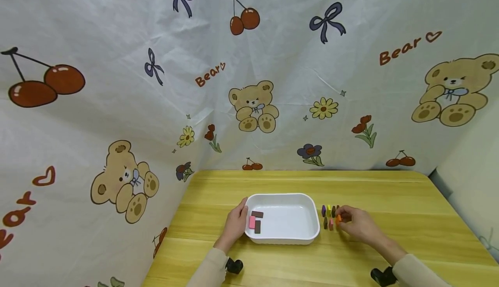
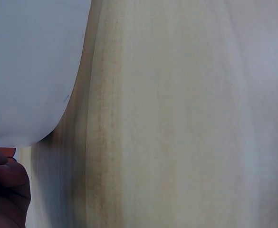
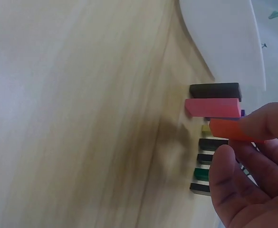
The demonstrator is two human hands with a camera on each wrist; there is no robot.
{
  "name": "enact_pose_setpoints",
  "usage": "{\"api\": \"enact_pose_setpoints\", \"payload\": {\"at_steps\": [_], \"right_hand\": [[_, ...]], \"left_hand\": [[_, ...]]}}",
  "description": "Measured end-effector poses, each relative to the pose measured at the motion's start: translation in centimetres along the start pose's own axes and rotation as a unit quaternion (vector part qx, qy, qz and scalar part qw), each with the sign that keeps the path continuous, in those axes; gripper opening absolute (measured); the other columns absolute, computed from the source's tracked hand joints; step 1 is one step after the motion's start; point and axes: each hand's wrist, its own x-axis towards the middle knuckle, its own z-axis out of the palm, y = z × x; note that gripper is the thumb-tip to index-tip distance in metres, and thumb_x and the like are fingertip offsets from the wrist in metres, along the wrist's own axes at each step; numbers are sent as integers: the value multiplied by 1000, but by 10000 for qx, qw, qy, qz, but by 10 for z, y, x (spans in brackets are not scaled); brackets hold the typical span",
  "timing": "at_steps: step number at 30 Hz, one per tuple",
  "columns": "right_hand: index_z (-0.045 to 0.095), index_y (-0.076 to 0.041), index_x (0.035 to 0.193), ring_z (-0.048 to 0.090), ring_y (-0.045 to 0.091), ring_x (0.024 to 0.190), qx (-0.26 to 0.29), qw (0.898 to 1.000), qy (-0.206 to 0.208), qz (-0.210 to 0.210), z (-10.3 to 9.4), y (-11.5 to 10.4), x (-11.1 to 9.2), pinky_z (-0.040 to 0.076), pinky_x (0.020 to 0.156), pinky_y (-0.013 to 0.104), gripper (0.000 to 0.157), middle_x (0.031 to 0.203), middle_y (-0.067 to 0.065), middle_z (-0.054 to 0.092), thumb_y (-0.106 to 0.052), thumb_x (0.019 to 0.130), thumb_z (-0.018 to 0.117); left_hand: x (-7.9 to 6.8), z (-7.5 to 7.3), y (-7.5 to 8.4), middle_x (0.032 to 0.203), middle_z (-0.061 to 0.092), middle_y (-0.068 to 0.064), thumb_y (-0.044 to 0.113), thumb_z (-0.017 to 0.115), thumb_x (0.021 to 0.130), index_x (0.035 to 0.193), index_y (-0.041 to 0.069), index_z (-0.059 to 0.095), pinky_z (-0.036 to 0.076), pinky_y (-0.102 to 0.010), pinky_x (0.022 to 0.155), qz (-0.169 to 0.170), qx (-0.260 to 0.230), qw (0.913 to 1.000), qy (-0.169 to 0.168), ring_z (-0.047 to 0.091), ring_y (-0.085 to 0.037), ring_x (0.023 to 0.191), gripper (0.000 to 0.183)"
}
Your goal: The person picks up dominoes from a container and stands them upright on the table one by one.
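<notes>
My left hand holds the left edge of a white plastic tray. In the left wrist view the tray's outer wall fills the upper left, and only part of the hand shows. Inside the tray, at its left end, lie a pink block and two dark brown blocks, one behind and one in front. To the right of the tray, my right hand pinches an orange block between thumb and fingers. A standing pink block is right beside it.
Several small blocks stand in two rows right of the tray, among them a purple one, a yellow one and a green one. My right hand partly covers them. A bear-patterned cloth hangs behind the wooden table.
</notes>
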Motion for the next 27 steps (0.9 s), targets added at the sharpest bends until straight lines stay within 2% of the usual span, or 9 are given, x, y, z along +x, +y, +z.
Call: {"api": "enact_pose_setpoints", "payload": {"at_steps": [6, 19, 23, 27], "right_hand": [[70, -4, 108, 67, 16, 86, -48, 9999, -28, 97, 10, 7, 1, 58, 70, 28, 24, 95, 5, 73, -5, 84, 75], [70, -7, 107, 67, 17, 89, -75, 9999, -100, 100, 26, 8, 0, 62, 77, 36, 22, 97, 5, 73, -1, 85, 74], [68, -3, 108, 69, 21, 90, 36, 10000, -23, 24, 27, 8, 1, 63, 79, 41, 26, 100, 8, 73, 1, 84, 74], [66, -1, 111, 69, 21, 90, 117, 9999, -52, 93, 24, 7, 3, 63, 74, 35, 31, 104, 10, 72, 0, 82, 75]], "left_hand": [[1, 0, 1, 157, 49, -12, 25, 45, 112, 156, 9, 47, 38, -52, 122, -123, -44, 9999, -15, 45, -34, 147, 46], [-5, 0, 0, 158, 49, -14, 21, 44, 112, 155, 7, 46, 37, -54, 122, -194, -75, 9998, 18, 44, -36, 148, 46], [-4, 0, 0, 158, 49, -13, 22, 44, 112, 155, 7, 46, 38, -54, 122, -186, -26, 9998, 52, 44, -36, 147, 46], [-2, 1, 0, 158, 49, -12, 24, 44, 112, 156, 8, 46, 38, -53, 122, -171, 8, 9998, 60, 44, -35, 148, 46]]}}
